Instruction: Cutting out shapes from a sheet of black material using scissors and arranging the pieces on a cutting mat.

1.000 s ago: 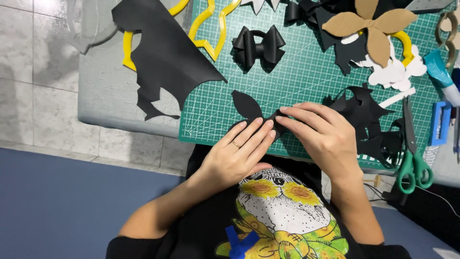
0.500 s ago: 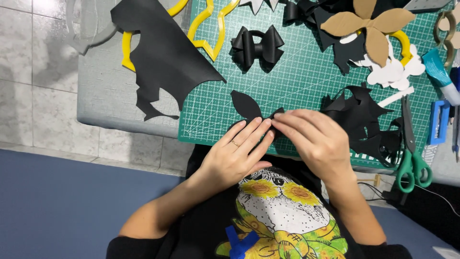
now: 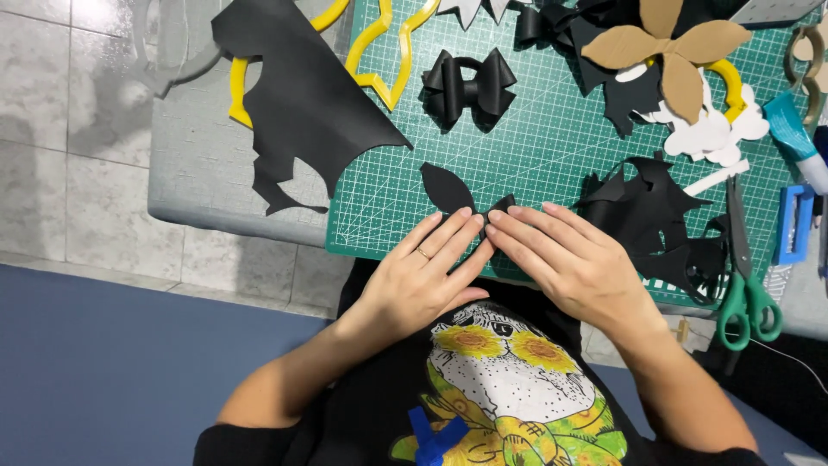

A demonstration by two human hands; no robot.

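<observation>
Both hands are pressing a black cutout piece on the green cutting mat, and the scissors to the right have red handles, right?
Not quite. The head view shows both hands, left hand and right hand, pressing the black cutout piece on the green cutting mat, but the scissors have green handles.

Bare cutting mat (image 3: 552, 155) ahead; black scraps (image 3: 655, 216) right; scissors (image 3: 746, 293) beyond.

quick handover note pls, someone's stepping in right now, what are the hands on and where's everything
Left hand and right hand: both flat, fingertips meeting on a small black cut piece at the near edge of the green cutting mat.
Done: one finished black bow sits further up the mat.
Nearby: large black sheet left, black offcuts and green-handled scissors right.
Left: the piece under the fingers is not yet a bow.
</observation>
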